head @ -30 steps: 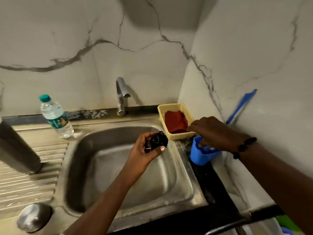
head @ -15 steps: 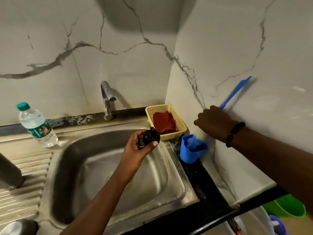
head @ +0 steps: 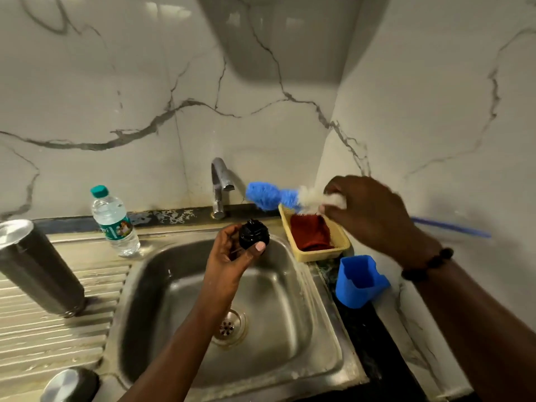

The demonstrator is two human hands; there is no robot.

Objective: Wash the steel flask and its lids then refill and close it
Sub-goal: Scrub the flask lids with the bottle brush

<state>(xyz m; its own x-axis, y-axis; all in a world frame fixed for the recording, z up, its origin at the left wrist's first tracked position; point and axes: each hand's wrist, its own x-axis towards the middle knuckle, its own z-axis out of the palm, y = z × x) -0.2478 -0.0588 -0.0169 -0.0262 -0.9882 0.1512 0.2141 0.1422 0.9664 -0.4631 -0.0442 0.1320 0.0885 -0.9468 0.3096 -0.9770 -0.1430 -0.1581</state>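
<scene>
— Left hand [head: 232,256] first: what did it have?

— It held the small black ribbed inner lid [head: 254,234] over the sink [head: 327,338], thumb and curled fingers pinching it at the fingertips. The lid sat just in front of the tap [head: 218,187], which showed no running water.

— And the right hand [head: 371,216]?

— Closed round a blue bottle brush [head: 269,195] near its white tuft, the bristle head pointing left toward the tap and the thin blue handle trailing out to the right. It was blurred, so exactly how the fingers lay I couldn't tell.

— Where was the flask itself?

— The steel flask [head: 37,265] stood on the draining board at the left, open-mouthed as far as I could judge, well apart from both hands. The rounded steel outer lid [head: 69,384] lay at the bottom-left corner.

— So how far along was it?

— Early, I'd say. The sink looked nearly dry, and no suds showed anywhere. Scrubbing the black lid seemed the step in hand; the flask, the steel lid, the refill and the closing all looked still to do. The plastic water bottle [head: 114,221] by the sink, cap on, might have been meant for the refill, though that's a guess.
</scene>
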